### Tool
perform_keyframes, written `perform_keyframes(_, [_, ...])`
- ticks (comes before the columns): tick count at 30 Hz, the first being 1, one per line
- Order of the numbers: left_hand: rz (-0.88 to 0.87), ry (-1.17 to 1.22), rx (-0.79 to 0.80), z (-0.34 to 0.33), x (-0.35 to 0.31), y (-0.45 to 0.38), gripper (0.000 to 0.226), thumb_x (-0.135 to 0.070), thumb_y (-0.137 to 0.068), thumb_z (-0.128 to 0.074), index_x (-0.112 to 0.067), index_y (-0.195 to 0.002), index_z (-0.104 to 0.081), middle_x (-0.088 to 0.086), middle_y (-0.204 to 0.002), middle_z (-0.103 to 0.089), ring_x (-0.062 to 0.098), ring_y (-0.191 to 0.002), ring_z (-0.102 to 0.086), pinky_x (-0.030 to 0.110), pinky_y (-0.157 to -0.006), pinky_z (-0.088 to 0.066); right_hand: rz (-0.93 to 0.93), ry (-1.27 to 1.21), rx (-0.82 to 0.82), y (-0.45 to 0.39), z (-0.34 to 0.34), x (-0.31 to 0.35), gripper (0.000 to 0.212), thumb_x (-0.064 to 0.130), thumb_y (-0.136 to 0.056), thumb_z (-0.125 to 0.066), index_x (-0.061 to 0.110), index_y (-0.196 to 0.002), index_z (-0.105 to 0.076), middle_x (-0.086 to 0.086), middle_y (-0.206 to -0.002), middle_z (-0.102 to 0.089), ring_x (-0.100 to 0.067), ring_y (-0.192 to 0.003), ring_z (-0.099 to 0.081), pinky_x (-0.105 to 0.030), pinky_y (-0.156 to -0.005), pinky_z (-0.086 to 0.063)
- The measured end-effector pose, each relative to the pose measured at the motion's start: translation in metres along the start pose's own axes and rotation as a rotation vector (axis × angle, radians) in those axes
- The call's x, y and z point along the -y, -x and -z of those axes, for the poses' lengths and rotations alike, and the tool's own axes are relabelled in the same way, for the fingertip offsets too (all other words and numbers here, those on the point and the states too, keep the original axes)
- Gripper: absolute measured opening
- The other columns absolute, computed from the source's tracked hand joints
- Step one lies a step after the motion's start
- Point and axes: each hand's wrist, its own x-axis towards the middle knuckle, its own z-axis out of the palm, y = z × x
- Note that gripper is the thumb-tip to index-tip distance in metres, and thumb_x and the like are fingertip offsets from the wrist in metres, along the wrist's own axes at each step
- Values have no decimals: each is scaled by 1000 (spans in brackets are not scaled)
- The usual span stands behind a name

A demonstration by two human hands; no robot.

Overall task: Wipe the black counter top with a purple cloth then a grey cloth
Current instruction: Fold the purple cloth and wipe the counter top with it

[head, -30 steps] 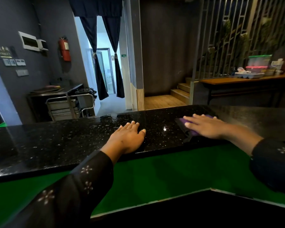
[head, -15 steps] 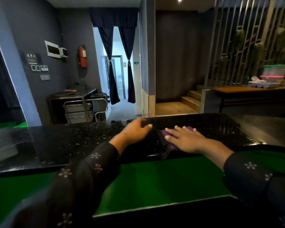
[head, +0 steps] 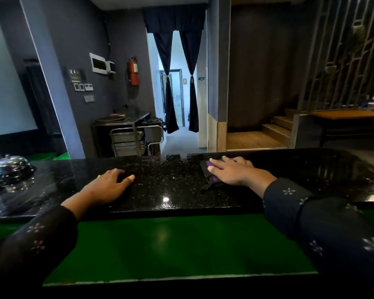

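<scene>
The black speckled counter top [head: 164, 184] runs across the middle of the view, glossy and wet-looking. My right hand [head: 233, 170] lies flat, fingers spread, pressing the purple cloth [head: 209, 169] onto the counter; only the cloth's left edge shows past my fingers, with a dark fold trailing toward me. Left of it, my left hand [head: 108, 186] rests palm down on the bare counter and holds nothing. No grey cloth is visible.
A shiny metal domed item [head: 10, 166] sits on the counter at the far left. Below the counter is a green shelf [head: 171, 249]. Beyond are a steel trolley [head: 131, 139], a curtained doorway, steps and a wooden table [head: 350, 115].
My hands have moved apart: the left slid leftward along the counter, while the right with the purple cloth stays right of it. The view has shifted, bringing the metal item into sight at left.
</scene>
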Motion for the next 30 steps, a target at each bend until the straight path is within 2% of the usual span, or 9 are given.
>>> perform_keyframes(3, [12,-30,6,-6,6,-4,68,-58,-92,-36,-15,-145,-34,13,-152,-33,30,-139,-32,43,-115,-24,44,-15,40,-13,3,-18,64,71,-91,-15,46,-149,-10,2,-163,-5,-31,-148,-5,-51,-117,-4])
perform_keyframes(8, [-4,-101,-1,-11,8,-15,66,-55,-96,-29,-16,-149,-23,10,-157,-20,26,-146,-16,40,-118,-11,-205,-44,55,-53,10,-67,66,70,-91,-15,42,-151,-8,-3,-163,1,-33,-148,2,-55,-117,3])
perform_keyframes(11, [-18,-102,5,-12,9,-21,64,-53,-97,-27,-16,-149,-21,9,-158,-18,24,-146,-12,39,-117,-10,-260,-62,68,-73,13,-51,68,68,-92,-16,38,-152,-7,-9,-163,3,-33,-148,4,-53,-118,2])
perform_keyframes(14, [-37,-112,16,-15,15,-26,65,-53,-97,-25,-16,-150,-18,8,-159,-13,22,-147,-9,37,-118,-6,-201,-64,83,-80,16,4,62,59,-98,-16,33,-153,-7,-12,-162,2,-35,-148,5,-50,-117,2])
perform_keyframes(18, [-56,-109,20,-16,16,-26,65,-52,-97,-25,-15,-150,-18,8,-160,-11,22,-147,-8,36,-118,-4,-12,-16,89,-92,4,73,64,65,-94,-13,39,-152,-6,-9,-162,-1,-35,-148,3,-58,-117,3])
perform_keyframes(22, [-72,-91,25,-13,19,-25,64,-51,-97,-26,-14,-149,-20,10,-159,-15,23,-147,-11,37,-118,-5,133,31,73,-74,-9,127,62,67,-94,-12,43,-151,-4,-6,-163,2,-35,-148,3,-56,-115,4])
perform_keyframes(27, [-85,-83,20,-12,21,-23,66,-51,-97,-25,-11,-150,-19,12,-158,-17,25,-146,-13,39,-118,-6,235,5,74,-13,-15,118,58,63,-95,-12,46,-150,-4,0,-163,1,-28,-149,2,-51,-116,4])
perform_keyframes(30, [-101,-75,21,-12,24,-22,67,-49,-97,-25,-8,-150,-19,13,-158,-17,26,-146,-13,39,-118,-6,153,-10,58,23,-12,84,56,59,-96,-13,46,-150,-5,3,-163,0,-26,-149,1,-48,-117,2])
